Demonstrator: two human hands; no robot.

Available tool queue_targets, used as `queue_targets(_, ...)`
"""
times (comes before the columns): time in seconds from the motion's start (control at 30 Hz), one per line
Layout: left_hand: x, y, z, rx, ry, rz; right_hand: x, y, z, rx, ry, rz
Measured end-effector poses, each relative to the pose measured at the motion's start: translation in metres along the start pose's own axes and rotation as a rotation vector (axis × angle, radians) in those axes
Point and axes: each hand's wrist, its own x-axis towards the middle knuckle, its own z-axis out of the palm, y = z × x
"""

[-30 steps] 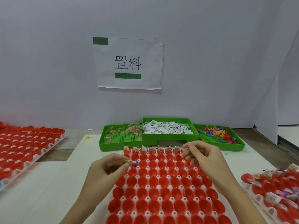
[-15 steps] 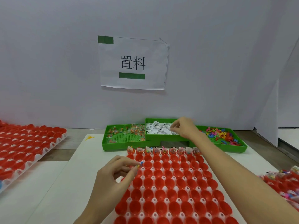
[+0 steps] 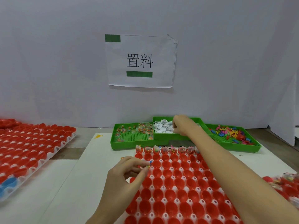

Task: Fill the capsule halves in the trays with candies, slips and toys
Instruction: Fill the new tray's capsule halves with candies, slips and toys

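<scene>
In the lower middle of the frame stands the tray (image 3: pixel 178 191) of red capsule halves (image 3: pixel 174 173) on the table (image 3: pixel 68 183); only its far row is filled. The left hand (image 3: pixel 127 173) rests at the tray's left edge and pinches small colourful toys (image 3: pixel 149 164) between the fingertips. The right hand (image 3: pixel 182 125) reaches into the middle green bin (image 3: pixel 163 137), fingers curled down onto the paper slips (image 3: pixel 161 127). Candies (image 3: pixel 137 128) lie in the left bin.

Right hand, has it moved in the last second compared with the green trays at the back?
Yes. The right hand went from the far row of the red capsule tray away to the middle green tray of white paper slips.
</scene>
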Motion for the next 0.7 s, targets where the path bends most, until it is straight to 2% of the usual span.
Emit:
queue_targets(0.1, 0.0, 0.002, 0.0, 0.001, 0.003, -0.002, -0.004, -0.003, -0.004, -0.039, 0.025, -0.042)
queue_targets(0.2, 0.001, 0.002, 0.0, 0.0, 0.011, -0.005, -0.004, 0.004, -0.004, 0.079, 0.028, 0.033)
queue_targets(0.33, -0.001, 0.002, 0.002, 0.006, 0.0, -0.012, -0.005, 0.01, -0.005, 0.181, -0.027, 0.002)
queue_targets(0.53, -0.001, 0.003, 0.001, 0.021, -0.006, -0.017, -0.001, -0.004, -0.012, 0.028, -0.086, -0.093)
queue_targets(0.7, -0.001, 0.007, -0.003, 0.007, 0.007, -0.041, -0.005, -0.007, -0.009, -0.013, -0.029, -0.053)
